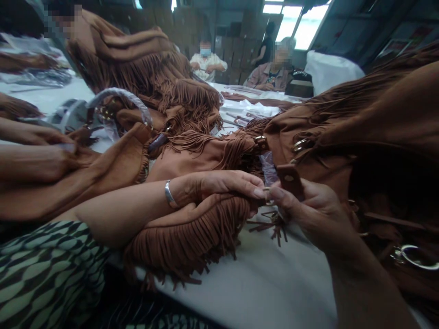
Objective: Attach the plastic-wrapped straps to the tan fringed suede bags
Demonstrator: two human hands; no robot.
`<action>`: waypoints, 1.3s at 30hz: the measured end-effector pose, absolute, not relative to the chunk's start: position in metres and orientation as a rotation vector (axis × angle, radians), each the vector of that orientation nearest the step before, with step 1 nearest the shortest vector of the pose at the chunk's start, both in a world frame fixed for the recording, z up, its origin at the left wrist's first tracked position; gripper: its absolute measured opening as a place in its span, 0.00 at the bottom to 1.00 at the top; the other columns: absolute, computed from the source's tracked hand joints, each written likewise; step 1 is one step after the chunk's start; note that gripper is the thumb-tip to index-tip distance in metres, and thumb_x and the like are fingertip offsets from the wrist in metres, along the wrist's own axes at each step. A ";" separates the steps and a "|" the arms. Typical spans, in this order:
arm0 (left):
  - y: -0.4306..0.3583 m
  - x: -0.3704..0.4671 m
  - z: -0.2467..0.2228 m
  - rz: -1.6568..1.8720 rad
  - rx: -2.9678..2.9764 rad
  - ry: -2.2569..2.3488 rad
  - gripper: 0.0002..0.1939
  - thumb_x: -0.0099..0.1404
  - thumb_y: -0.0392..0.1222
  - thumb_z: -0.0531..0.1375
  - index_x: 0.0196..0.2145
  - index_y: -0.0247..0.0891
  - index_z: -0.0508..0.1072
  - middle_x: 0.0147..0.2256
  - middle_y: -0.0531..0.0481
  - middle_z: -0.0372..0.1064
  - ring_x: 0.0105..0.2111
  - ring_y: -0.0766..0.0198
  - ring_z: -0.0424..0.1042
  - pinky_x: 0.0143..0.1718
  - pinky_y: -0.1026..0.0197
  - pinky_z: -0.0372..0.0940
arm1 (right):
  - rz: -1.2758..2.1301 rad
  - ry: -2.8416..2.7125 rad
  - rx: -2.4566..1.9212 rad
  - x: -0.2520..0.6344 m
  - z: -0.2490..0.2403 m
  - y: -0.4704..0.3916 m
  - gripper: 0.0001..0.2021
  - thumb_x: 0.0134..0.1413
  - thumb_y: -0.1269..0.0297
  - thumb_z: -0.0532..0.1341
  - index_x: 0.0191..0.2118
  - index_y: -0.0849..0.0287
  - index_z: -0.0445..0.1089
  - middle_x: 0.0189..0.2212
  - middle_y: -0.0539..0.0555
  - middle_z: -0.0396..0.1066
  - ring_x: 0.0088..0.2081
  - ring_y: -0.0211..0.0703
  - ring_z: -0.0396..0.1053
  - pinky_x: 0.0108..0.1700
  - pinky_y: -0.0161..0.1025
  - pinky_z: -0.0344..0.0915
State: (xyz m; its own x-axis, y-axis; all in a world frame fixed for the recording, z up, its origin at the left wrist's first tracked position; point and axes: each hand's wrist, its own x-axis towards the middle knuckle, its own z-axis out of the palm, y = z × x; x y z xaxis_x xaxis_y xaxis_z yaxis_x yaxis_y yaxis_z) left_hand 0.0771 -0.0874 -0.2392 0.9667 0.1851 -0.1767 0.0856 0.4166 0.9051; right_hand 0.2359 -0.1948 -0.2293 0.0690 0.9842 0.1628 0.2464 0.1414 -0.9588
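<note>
My left hand (229,185), with a silver bracelet (169,194) at its wrist, pinches a small metal ring (267,194) near the middle. From the right, my right hand (305,205) closes its thumb and fingers on the same spot and holds a brown strap tab (291,180) with a metal stud. Under my left forearm lies a brown fringed bag (192,233). A handle part wrapped in clear plastic (268,168) rises just behind my fingertips.
Brown fringed bags (137,55) are heaped behind and at right. Another person's hands (44,155) work on brown material at left. Two seated people (207,63) and a standing one are farther back. The white table (267,278) shows in front.
</note>
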 end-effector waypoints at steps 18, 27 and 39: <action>-0.069 0.078 -0.243 0.067 1.294 0.146 0.10 0.60 0.43 0.59 0.35 0.33 0.71 0.33 0.49 0.69 0.35 0.65 0.68 0.43 0.62 0.62 | 1.002 -1.023 -1.180 0.222 -0.243 -0.188 0.11 0.46 0.59 0.68 0.28 0.61 0.70 0.15 0.45 0.61 0.16 0.30 0.56 0.17 0.28 0.52; -0.106 0.051 -0.189 0.391 2.388 0.643 0.23 0.62 0.50 0.56 0.52 0.36 0.61 0.39 0.45 0.67 0.38 0.59 0.66 0.40 0.59 0.61 | 1.149 -0.588 -1.026 0.213 -0.242 -0.182 0.10 0.41 0.63 0.70 0.26 0.63 0.71 0.16 0.47 0.65 0.16 0.28 0.59 0.16 0.23 0.58; -0.171 0.084 -0.228 0.669 2.541 1.251 0.18 0.69 0.48 0.43 0.47 0.32 0.61 0.45 0.40 0.63 0.46 0.53 0.63 0.49 0.51 0.61 | 1.107 -0.735 -0.831 0.196 -0.246 -0.188 0.07 0.48 0.63 0.67 0.29 0.62 0.74 0.25 0.51 0.74 0.26 0.38 0.70 0.24 0.31 0.65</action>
State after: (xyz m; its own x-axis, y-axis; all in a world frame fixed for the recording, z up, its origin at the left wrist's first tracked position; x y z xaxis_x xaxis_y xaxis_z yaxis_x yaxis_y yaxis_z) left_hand 0.0839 -0.1706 -0.2282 0.5311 0.7934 0.2974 0.6881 -0.6087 0.3950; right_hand 0.1957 -0.1879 -0.2459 0.2836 0.9541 0.0963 -0.4585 0.2231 -0.8603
